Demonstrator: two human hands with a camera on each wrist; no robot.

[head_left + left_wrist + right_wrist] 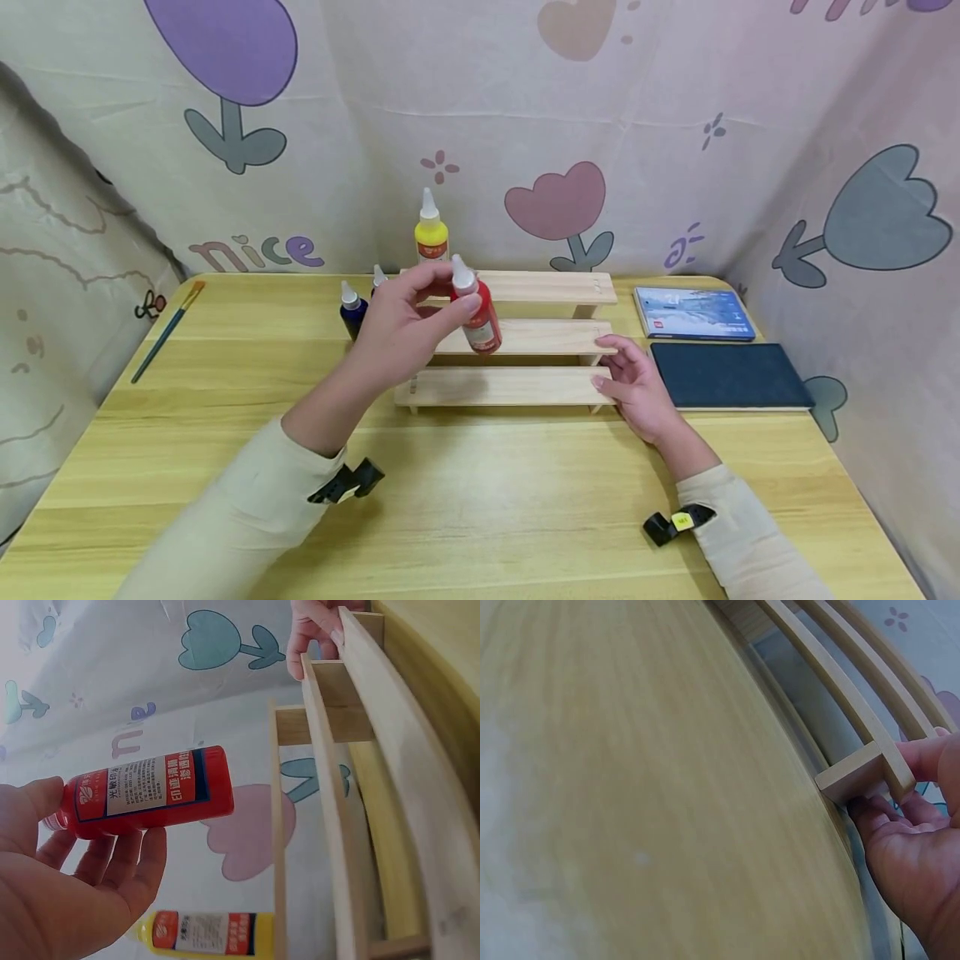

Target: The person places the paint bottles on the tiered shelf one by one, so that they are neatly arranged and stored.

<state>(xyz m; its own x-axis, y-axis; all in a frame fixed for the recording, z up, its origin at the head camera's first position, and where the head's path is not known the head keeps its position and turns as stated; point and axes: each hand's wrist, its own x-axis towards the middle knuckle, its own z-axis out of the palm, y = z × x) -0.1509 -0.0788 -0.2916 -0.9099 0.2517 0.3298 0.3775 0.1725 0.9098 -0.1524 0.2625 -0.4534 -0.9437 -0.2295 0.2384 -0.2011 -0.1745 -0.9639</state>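
Note:
My left hand (401,321) grips a red bottle (483,321) with a pale nozzle cap near its top, holding it above a three-tier wooden rack (517,386). In the left wrist view the red bottle (150,791) shows a printed label, thumb on one side and fingers on the other. At the rack's right end, my right hand (641,387) holds the lower tiers. The right wrist view has its thumb and fingers around the end of a board (896,772). A yellow bottle (431,237) stands upright at the left of the top tier.
Two dark blue bottles, one nearer (352,308) and one partly hidden, stand left of the rack. A paintbrush (168,331) lies at the table's left. To the right lie a blue-white box (693,312) and a dark notebook (731,375). A printed curtain (375,100) hangs behind.

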